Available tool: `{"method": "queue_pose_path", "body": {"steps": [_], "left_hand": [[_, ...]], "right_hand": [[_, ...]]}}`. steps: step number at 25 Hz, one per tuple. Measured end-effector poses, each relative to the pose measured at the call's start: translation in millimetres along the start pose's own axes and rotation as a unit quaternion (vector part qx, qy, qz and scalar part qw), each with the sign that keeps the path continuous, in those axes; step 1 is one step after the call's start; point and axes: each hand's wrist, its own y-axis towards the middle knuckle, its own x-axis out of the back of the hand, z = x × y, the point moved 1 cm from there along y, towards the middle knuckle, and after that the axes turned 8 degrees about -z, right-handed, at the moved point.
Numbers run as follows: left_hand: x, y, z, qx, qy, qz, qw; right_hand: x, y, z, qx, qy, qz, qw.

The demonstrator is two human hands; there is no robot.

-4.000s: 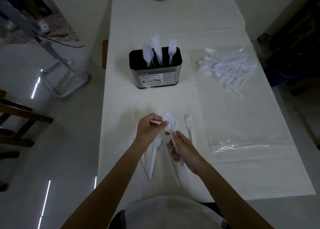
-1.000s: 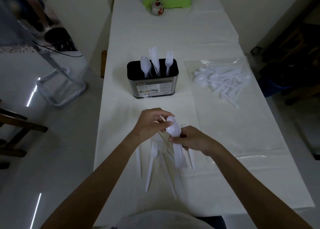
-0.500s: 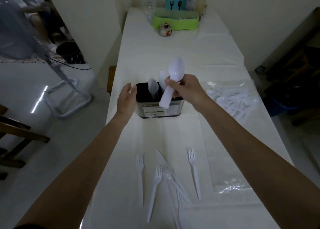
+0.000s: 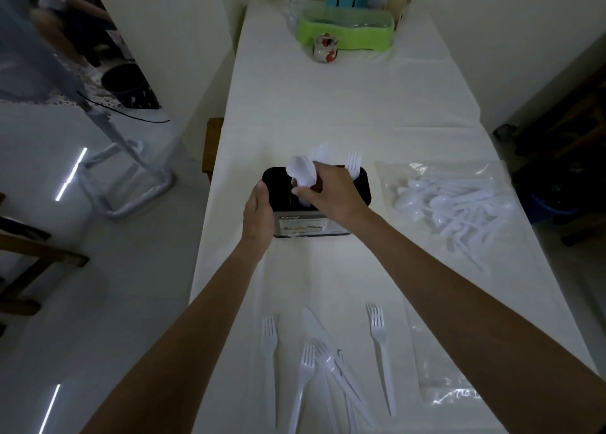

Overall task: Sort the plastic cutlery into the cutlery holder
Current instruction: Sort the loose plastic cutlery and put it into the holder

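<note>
Lowering the white plastic spoons (image 4: 300, 171) into the left compartment of the black cutlery holder (image 4: 360, 189), the right hand (image 4: 331, 194) pinched their handles just above the rim, bowls up and tilted toward the left. Half a second before, that same bundle had been held high above the holder; a second before, both hands had been gathering it over the loose pile near the person. The left hand (image 4: 259, 215) had come to rest flat against the holder's left end, fingers closed loosely around the corner and grasping nothing else, apparently steadying it. A white fork (image 4: 354, 163) stood upright in the right compartment, and another white piece rose behind the spoons, its compartment hidden by the hand. By my reading, the spoon step was almost done and only the release remained. Plenty was left: several forks (image 4: 380, 345) and at least one knife (image 4: 316, 330) lay scattered on the white tabletop (image 4: 328, 105) between the forearms, and a heap of spoons sat in a clear plastic bag (image 4: 449, 204) to the right of the holder, well apart from it.
</note>
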Motion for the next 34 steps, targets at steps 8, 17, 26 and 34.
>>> {"method": "queue_pose_path", "body": {"steps": [8,17,26,34], "left_hand": [[2.5,-1.8,1.5,-0.024,-0.01,0.022,0.999],[18.5,-22.8,-2.1,-0.002,-0.027,0.018,0.999],[59.7,-163.6,75.1,-0.11,0.242,0.066,0.962],[52.8,-234.3,91.5,-0.291,0.48,0.206,0.802]], "right_hand": [[7.0,6.9,6.6,0.047,-0.113,0.054,0.991],[17.8,-32.6,-1.9,0.041,-0.109,-0.062,0.991],[-9.5,-214.7,-82.6,-0.089,-0.05,-0.025,0.994],[-36.0,-275.8,-96.3,-0.161,-0.102,0.039,0.981]]}}
